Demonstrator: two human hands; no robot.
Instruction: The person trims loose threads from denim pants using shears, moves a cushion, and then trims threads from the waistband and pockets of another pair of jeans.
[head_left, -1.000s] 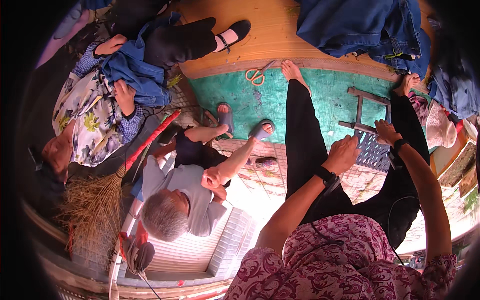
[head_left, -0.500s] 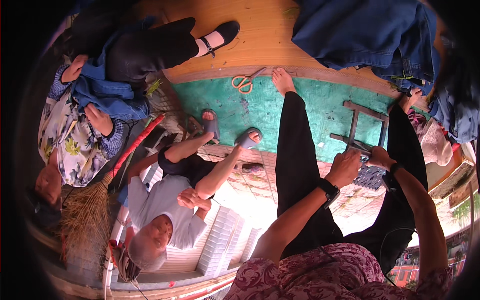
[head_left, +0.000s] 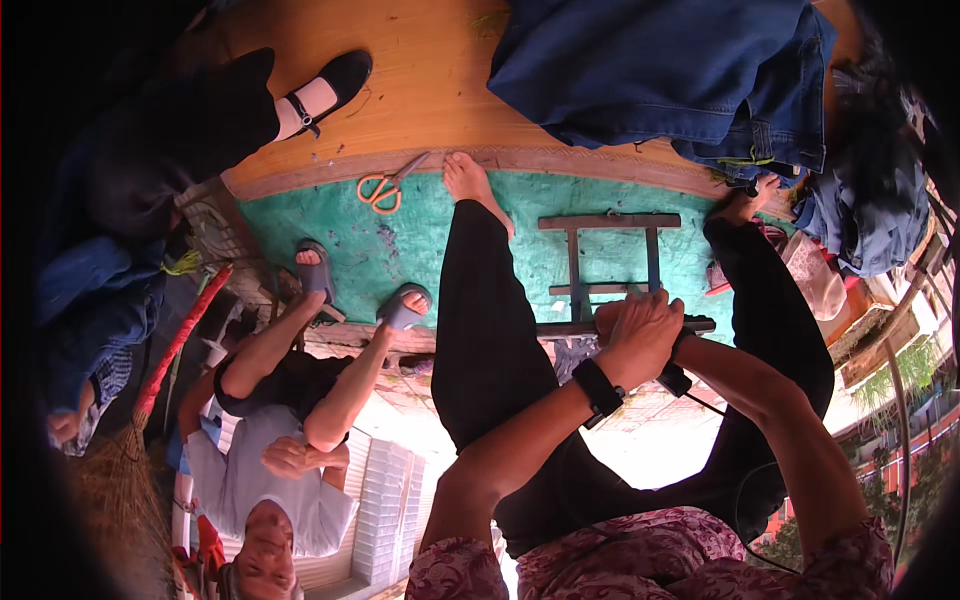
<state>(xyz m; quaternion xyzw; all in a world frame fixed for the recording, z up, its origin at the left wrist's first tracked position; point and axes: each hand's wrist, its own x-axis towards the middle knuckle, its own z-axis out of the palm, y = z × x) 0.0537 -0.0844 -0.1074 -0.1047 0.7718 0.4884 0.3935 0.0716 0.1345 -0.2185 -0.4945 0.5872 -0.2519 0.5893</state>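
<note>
My left hand (head_left: 645,338) lies across my right hand, just above the near bar of a small dark wooden frame (head_left: 574,262) with legs and crossbars. Its fingers are curled; whatever is under them cannot be made out. Most of my right hand (head_left: 607,316) is covered by the left one, so its grip is hidden. A black band (head_left: 598,392) circles my left wrist, and a black device with a cable (head_left: 676,380) sits at my right wrist. The frame rests over a green mat (head_left: 520,260), between my black-trousered legs.
Orange-handled scissors (head_left: 381,193) lie at the mat's far edge by my bare foot. Dark blue jeans (head_left: 650,75) are spread on the wooden board (head_left: 420,90) beyond. A seated person (head_left: 290,480) in grey sandals faces me; a red-handled broom (head_left: 180,340) leans at left, near another person's leg.
The view has swung right, so the scene sits further left. My hands have come together, the left now overlapping the right. The wooden frame now appears squarer to me.
</note>
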